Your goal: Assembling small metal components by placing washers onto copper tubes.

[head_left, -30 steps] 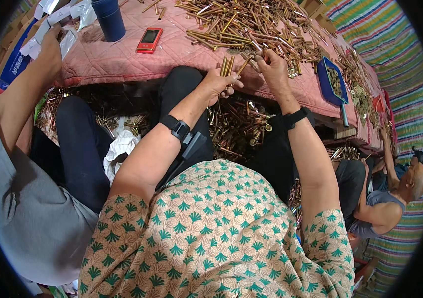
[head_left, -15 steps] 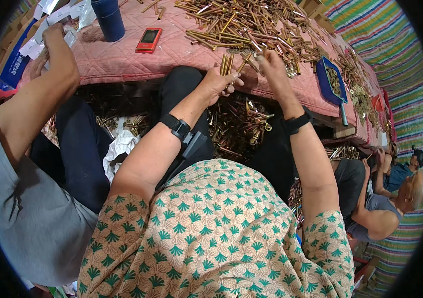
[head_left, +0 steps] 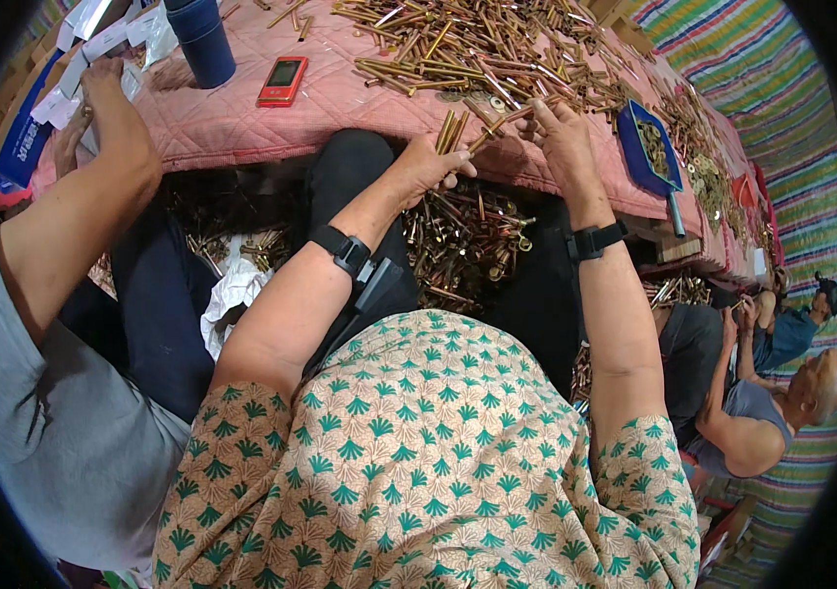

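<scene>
Several brass-coloured bolts (head_left: 450,132) stand up in a bunch from my left hand (head_left: 426,169), which is closed round their lower ends. One more long bolt (head_left: 500,126) slants between my two hands. Its near end meets the left fingertips, and the fingers of my right hand (head_left: 566,142) pinch its far end. Whether a small nut or washer sits under those right fingers is hidden. Just beyond the slanting bolt, a round washer (head_left: 497,102) lies at the edge of the big heap of loose bolts (head_left: 458,64) on the pink quilted tabletop (head_left: 232,123).
A red handheld device (head_left: 283,81) and a dark blue cup (head_left: 200,44) stand left of the heap. At right lies a blue scoop (head_left: 648,147) holding small metal parts. More bolts (head_left: 472,245) fill the space below the table edge. A co-worker's arm (head_left: 94,187) reaches in at left.
My right hand, blurred and above the washers before, is now steady with its fingers on the slanting bolt's far end. The left hand keeps its bunch. The view has shifted slightly.
</scene>
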`<state>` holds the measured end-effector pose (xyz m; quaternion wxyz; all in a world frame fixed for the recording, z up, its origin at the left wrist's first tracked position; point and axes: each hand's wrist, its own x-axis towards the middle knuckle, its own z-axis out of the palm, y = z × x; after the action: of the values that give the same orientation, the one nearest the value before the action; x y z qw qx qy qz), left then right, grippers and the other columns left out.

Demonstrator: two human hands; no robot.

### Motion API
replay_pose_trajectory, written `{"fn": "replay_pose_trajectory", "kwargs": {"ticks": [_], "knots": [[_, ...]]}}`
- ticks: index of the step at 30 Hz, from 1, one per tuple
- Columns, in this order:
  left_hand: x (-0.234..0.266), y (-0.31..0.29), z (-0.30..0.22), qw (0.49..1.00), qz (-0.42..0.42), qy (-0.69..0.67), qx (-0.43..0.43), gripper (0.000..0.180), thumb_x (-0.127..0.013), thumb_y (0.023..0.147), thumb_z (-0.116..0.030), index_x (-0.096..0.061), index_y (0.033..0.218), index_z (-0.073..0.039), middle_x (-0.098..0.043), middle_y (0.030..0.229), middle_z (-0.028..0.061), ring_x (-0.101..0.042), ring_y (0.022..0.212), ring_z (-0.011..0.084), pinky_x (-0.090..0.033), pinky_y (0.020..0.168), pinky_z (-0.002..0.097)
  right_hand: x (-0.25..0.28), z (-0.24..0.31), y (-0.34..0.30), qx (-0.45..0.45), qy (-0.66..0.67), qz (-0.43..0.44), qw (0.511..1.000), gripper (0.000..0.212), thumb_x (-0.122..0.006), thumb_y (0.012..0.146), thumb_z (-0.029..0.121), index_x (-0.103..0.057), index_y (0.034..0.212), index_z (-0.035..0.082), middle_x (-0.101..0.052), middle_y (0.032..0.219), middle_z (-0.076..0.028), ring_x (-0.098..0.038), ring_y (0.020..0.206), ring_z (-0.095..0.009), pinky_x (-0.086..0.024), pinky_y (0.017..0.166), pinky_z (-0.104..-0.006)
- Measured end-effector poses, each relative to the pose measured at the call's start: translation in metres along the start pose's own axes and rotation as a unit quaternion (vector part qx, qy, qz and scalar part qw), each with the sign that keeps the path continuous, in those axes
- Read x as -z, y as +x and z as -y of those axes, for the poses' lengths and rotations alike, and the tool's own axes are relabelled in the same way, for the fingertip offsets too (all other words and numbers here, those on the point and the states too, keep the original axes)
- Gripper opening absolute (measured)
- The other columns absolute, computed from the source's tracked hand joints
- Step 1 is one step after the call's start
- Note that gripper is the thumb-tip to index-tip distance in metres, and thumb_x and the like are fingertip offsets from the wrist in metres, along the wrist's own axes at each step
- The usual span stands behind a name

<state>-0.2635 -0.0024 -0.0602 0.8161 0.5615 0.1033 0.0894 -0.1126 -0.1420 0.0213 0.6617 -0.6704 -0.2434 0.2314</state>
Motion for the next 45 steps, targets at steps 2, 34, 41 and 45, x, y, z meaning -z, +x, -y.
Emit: {"fn": "replay_pose_trajectory", "kwargs": {"ticks": [2,34,41,45], "knots": [[-0.001,-0.001,-0.001,1.0,0.002,0.012,0.003,0.024,-0.061,0.087,-0.017,-0.053,0.104,-0.002,-0.066,0.079,0.0092,-0.047,0.051,0.0054,-0.035,0.042,0.0185,0.005,-0.006,0.001,0.015,0.024,0.004,1.0,0.017,-0.057,0.092,0.018,-0.057,0.098,0.002,-0.061,0.085,-0.005,-0.062,0.073,-0.015,-0.051,0.065,-0.0272],[0.009,0.008,0.005,0.986,-0.015,-0.162,0.032,0.02,-0.063,0.088,-0.019,-0.061,0.09,0.001,-0.063,0.077,0.0061,-0.05,0.056,0.0059,-0.033,0.041,0.0182,0.062,-0.029,0.033,-0.013,-0.152,-0.007,0.988,0.02,-0.062,0.087,0.019,-0.065,0.094,0.0,-0.064,0.072,-0.008,-0.062,0.059,-0.015,-0.05,0.052,-0.0277],[0.007,0.011,0.006,0.984,-0.028,-0.17,0.035,0.022,-0.06,0.09,-0.017,-0.061,0.092,0.005,-0.062,0.079,0.0055,-0.045,0.053,0.0041,-0.032,0.041,0.0164,0.088,-0.037,0.052,0.168,-0.481,-0.049,0.859,0.013,-0.062,0.072,0.004,-0.067,0.083,0.001,-0.066,0.074,-0.016,-0.064,0.065,-0.028,-0.051,0.063,-0.0346],[0.004,0.01,0.003,0.986,-0.029,-0.157,0.039,0.022,-0.06,0.09,-0.018,-0.061,0.092,0.004,-0.062,0.079,0.0054,-0.044,0.053,0.0041,-0.032,0.041,0.0166,0.083,-0.049,0.06,0.283,-0.557,0.019,0.78,0.018,-0.066,0.066,0.002,-0.068,0.084,0.003,-0.065,0.08,-0.018,-0.063,0.077,-0.035,-0.05,0.072,-0.0377]]}}
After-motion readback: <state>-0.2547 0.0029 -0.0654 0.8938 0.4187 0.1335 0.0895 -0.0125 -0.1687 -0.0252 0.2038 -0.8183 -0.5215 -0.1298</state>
